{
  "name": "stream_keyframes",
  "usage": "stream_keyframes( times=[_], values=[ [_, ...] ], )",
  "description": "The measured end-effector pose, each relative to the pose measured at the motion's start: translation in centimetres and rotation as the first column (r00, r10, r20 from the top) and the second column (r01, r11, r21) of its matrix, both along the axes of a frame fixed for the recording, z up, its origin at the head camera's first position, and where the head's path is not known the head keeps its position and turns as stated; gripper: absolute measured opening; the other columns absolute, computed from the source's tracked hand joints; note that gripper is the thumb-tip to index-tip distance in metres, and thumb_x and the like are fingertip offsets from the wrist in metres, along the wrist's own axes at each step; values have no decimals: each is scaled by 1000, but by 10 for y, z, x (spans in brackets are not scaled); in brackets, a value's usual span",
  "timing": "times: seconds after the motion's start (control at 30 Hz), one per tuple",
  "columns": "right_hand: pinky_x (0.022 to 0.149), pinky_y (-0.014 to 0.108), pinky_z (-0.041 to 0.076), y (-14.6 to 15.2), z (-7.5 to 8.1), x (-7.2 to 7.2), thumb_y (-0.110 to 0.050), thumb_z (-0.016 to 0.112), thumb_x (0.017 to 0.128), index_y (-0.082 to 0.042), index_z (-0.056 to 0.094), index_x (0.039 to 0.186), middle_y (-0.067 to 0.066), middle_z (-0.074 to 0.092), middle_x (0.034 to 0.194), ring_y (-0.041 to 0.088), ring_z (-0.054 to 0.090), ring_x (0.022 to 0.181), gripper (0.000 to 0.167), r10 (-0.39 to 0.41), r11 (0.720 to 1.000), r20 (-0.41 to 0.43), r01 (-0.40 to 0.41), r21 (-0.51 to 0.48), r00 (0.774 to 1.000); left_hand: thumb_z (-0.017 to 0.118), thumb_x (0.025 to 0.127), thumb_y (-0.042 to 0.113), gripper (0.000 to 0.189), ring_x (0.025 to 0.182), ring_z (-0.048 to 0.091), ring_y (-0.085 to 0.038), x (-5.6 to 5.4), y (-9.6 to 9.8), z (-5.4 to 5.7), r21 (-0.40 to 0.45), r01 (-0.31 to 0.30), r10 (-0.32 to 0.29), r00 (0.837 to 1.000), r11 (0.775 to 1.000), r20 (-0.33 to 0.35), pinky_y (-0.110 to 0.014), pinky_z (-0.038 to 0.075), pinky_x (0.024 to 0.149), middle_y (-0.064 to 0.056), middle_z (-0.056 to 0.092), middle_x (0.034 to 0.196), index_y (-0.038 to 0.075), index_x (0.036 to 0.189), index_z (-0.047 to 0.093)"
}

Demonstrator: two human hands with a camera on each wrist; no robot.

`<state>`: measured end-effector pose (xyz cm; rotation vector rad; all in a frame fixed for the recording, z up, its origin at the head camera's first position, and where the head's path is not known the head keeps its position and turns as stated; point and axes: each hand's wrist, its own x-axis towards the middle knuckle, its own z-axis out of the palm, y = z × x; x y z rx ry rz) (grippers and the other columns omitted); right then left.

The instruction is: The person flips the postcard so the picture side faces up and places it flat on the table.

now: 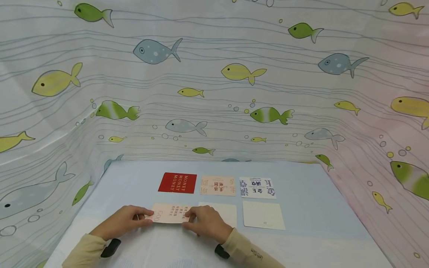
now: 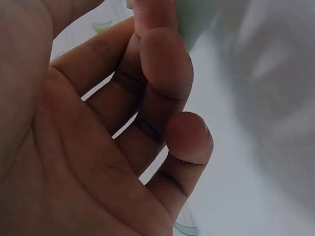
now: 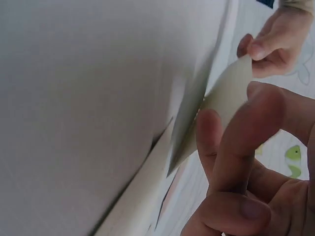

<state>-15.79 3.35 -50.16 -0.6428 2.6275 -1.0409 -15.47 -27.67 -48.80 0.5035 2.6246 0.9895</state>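
Observation:
A pale pink card (image 1: 171, 213) with dark characters and faint large letters is held between both hands near the front of the table. My left hand (image 1: 129, 220) pinches its left edge, and my right hand (image 1: 207, 222) pinches its right edge. Seen from the right wrist, the card (image 3: 231, 91) slants above the tabletop between the left hand (image 3: 280, 42) and right hand (image 3: 251, 152). Curled fingers and the palm of the left hand (image 2: 108, 118) fill much of the left wrist view, where the card cannot be made out clearly.
Behind lie a red card (image 1: 177, 183), a peach-printed card (image 1: 218, 185) and a purple-printed card (image 1: 257, 187). A blank-looking cream card (image 1: 228, 213) is partly behind the right hand; another cream card (image 1: 263, 215) lies farther right. A fish-patterned curtain (image 1: 214, 104) surrounds the table (image 1: 318, 208).

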Motion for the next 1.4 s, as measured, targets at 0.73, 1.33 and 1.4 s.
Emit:
stream_keyframes(
  times=[0.73,1.33,1.4],
  values=[
    [64,24,42,-8,-5,-5,-31,85,82,-11,78,104,-13,58,70,6,51,66,30,-12,997,30,9,78,999,78,88,38,44,81,50,-5,-4,0,-13,-24,9,-9,1000,1000,2,-24,43,70,8,63,89,6,117,75],
    [65,26,41,-11,-5,-12,-30,86,81,-11,78,104,-12,57,71,7,50,68,31,-57,994,15,55,97,998,79,88,35,44,74,48,-2,-11,-1,-19,-2,6,-6,999,1000,-35,-23,40,65,8,56,79,4,119,74],
    [65,26,42,-11,-6,-12,-29,84,83,-11,78,105,-12,59,72,7,50,68,29,-57,994,6,56,99,998,77,89,37,44,73,47,-3,-12,0,-19,-20,-11,10,999,1000,-34,-23,40,64,8,57,80,6,119,74]
  ],
)
